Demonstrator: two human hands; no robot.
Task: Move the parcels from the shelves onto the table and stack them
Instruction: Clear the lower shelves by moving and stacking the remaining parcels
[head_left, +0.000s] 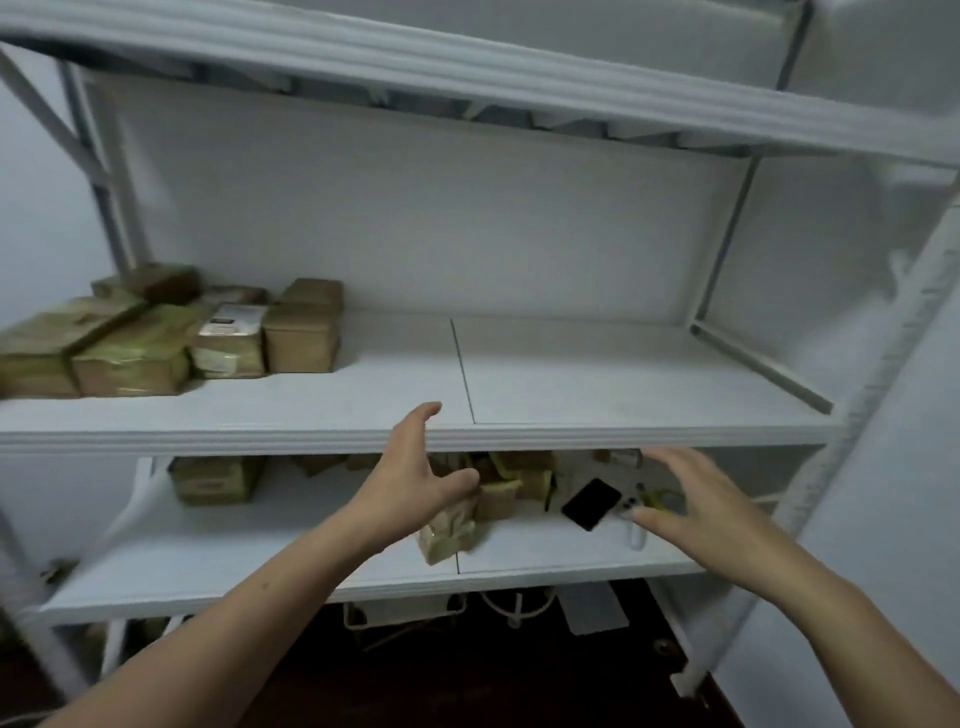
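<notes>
Several brown taped parcels (156, 338) are heaped at the left end of the middle shelf (597, 384). More parcels (509, 486) crowd the back of the lower shelf (234, 561), with one box (215, 480) apart at the left. A small parcel (449, 535) lies near that shelf's front. My left hand (415, 467) hovers spread in front of the middle shelf's edge, just above the small parcel, holding nothing. My right hand (685, 499) is spread before the lower shelf, empty, near a black phone (592, 504).
The white metal rack's right upright (852, 415) stands close to my right arm. A white cylinder (635, 535) lies by the phone. Under the lowest board are white wire frames (415, 613) and a dark floor (467, 675). The table is out of view.
</notes>
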